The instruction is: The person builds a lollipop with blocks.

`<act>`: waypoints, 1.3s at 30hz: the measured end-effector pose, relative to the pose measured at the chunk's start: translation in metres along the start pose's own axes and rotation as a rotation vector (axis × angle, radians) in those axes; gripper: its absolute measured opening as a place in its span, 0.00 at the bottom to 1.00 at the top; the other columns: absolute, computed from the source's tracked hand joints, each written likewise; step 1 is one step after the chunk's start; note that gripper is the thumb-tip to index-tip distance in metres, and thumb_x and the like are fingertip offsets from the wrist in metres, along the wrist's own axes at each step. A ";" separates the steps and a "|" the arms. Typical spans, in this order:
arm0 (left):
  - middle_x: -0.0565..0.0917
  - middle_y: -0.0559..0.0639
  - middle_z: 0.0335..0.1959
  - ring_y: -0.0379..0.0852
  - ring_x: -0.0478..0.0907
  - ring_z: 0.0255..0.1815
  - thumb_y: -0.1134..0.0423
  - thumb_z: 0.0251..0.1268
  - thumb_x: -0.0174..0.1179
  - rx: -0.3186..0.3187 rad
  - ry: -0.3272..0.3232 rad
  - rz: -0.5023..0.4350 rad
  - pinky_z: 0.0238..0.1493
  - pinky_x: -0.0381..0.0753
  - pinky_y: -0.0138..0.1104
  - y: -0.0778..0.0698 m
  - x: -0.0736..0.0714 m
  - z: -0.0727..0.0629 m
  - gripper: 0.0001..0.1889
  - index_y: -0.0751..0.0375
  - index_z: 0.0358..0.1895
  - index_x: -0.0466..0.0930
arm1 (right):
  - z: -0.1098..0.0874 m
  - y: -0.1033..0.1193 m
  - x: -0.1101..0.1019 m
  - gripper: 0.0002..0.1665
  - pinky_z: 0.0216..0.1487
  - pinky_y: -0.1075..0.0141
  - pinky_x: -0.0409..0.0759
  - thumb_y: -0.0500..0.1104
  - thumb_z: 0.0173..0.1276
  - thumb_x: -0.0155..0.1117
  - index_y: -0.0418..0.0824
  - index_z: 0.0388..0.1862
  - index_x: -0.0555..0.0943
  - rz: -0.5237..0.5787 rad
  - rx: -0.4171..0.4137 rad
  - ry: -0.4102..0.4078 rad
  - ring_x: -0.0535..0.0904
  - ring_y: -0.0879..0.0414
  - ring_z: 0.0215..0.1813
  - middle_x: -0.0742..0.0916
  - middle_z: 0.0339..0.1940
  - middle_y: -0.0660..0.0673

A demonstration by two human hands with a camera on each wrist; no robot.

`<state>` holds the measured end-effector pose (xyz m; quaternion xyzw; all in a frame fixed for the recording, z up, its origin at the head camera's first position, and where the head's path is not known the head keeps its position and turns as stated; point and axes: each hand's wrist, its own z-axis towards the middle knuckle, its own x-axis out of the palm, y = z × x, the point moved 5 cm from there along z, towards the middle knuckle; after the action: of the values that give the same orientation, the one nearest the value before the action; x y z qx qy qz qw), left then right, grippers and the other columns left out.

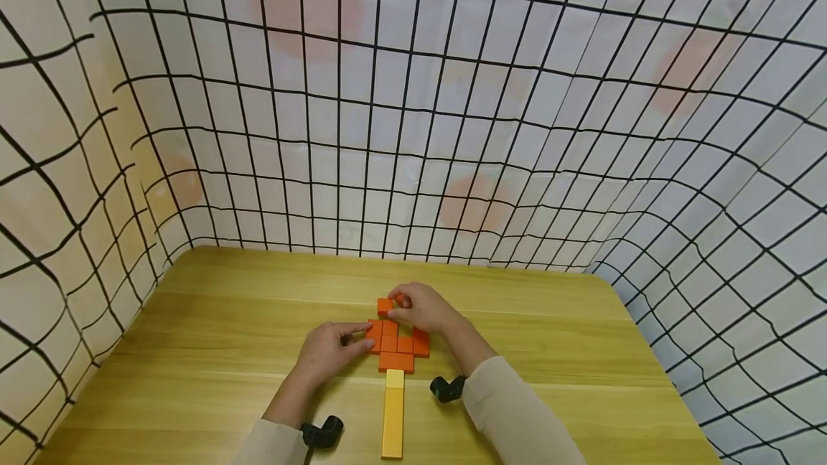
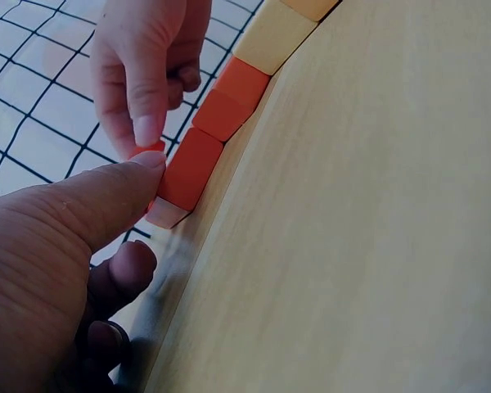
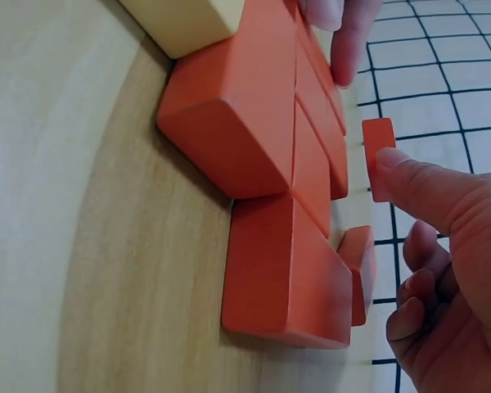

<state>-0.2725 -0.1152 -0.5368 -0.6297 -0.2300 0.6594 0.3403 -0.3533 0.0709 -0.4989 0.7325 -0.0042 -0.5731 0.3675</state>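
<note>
Orange wooden blocks lie together on the table in the head view. My left hand (image 1: 331,350) is at their left side, its thumb and index fingertips touching the leftmost orange block (image 1: 374,336). Just beyond the group, my right hand (image 1: 423,308) pinches a small orange block (image 1: 385,306) between thumb and fingers. The right wrist view shows the thumb flat on that small block (image 3: 377,135), which stands apart from the others. A larger orange block (image 3: 258,270) sits nearest that wrist camera, with a smaller orange block (image 3: 358,274) behind it.
Below the orange group a short pale yellow block (image 1: 395,379) and a long yellow block (image 1: 392,422) run in line toward me. The wooden table (image 1: 258,278) is bordered by a black wire grid (image 1: 362,163) with white sheeting behind it.
</note>
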 end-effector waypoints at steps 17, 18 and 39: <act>0.73 0.38 0.19 0.37 0.65 0.21 0.48 0.62 0.72 -0.024 0.011 -0.010 0.27 0.62 0.31 0.000 0.000 -0.001 0.19 0.43 0.56 0.89 | -0.033 -0.017 -0.009 0.19 0.39 0.62 0.73 0.49 0.69 0.71 0.46 0.56 0.84 0.070 0.037 -0.012 0.73 0.56 0.37 0.80 0.35 0.50; 0.73 0.39 0.19 0.37 0.65 0.22 0.48 0.62 0.72 -0.027 0.012 -0.013 0.27 0.62 0.31 0.000 0.000 -0.001 0.19 0.43 0.56 0.89 | -0.034 -0.018 -0.009 0.18 0.39 0.62 0.73 0.49 0.69 0.71 0.46 0.56 0.84 0.073 0.040 -0.007 0.73 0.56 0.38 0.80 0.35 0.50; 0.74 0.39 0.20 0.38 0.65 0.22 0.48 0.62 0.72 -0.030 0.010 -0.020 0.27 0.62 0.32 -0.001 0.000 -0.001 0.18 0.43 0.55 0.89 | -0.042 -0.019 -0.004 0.14 0.36 0.63 0.70 0.48 0.69 0.71 0.46 0.51 0.84 0.041 0.086 0.023 0.72 0.56 0.33 0.78 0.31 0.49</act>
<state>-0.2715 -0.1150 -0.5363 -0.6356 -0.2447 0.6494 0.3383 -0.3266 0.1086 -0.5026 0.7539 -0.0396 -0.5563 0.3473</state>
